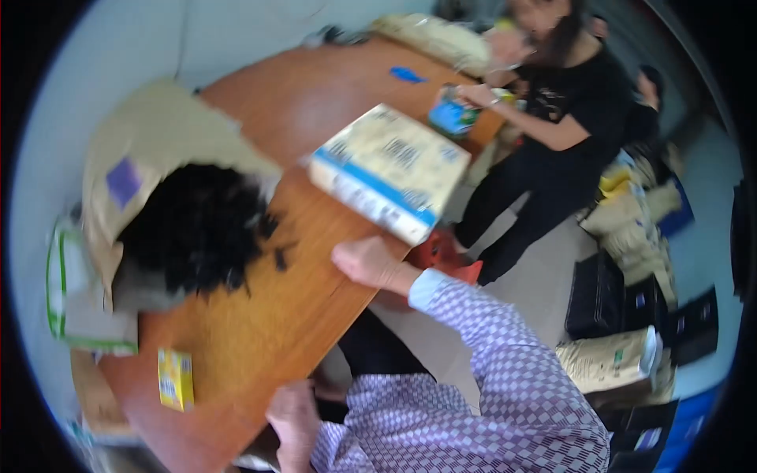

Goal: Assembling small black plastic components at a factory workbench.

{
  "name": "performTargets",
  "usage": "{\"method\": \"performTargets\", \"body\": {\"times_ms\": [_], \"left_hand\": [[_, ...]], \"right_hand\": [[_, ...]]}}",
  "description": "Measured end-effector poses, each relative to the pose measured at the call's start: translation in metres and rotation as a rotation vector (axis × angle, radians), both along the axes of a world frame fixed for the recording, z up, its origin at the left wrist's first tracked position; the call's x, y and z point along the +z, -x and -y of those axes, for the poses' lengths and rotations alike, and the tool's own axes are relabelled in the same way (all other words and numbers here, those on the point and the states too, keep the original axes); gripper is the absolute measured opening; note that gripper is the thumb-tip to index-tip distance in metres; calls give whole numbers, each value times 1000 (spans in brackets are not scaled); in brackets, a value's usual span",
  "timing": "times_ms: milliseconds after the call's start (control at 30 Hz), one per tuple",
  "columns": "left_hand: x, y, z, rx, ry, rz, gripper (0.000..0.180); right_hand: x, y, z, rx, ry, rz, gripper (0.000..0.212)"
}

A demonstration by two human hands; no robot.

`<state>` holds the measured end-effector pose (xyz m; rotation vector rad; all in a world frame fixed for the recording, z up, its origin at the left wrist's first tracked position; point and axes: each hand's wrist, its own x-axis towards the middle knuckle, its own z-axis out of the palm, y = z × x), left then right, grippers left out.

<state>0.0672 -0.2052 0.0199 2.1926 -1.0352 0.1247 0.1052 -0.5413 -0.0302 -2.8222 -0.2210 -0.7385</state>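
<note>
My right hand point(367, 262) is closed like a fist over the wooden table point(244, 331), near its right edge. Whatever its fingers might hold is hidden. Just beyond it is a cream carton point(402, 158) with a blue band. My left hand point(293, 414) is lower down at the near table edge, blurred, its fingers not clear. A small yellow box point(175, 380) stands on the table to its left. Past that, a heap of black pieces point(197, 229) spills from a large tan sack point(177, 126), with a few loose bits near my right hand.
Across the table a person in black point(552, 134) handles a blue-green package point(453, 114). A blue item point(408, 75) and a pale sack point(434, 39) lie at the far end. Black boxes point(595, 296) and tan sacks point(607, 359) line the floor at right; a red bag point(445, 256) is below the carton.
</note>
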Motion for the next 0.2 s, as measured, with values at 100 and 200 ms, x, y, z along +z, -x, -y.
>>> {"method": "performTargets", "body": {"times_ms": [100, 200], "left_hand": [[14, -28, 66, -302, 163, 55, 12], [19, -70, 116, -91, 142, 113, 21]], "right_hand": [[3, 4, 2, -51, -39, 77, 13], [12, 5, 9, -67, -39, 67, 18]]}}
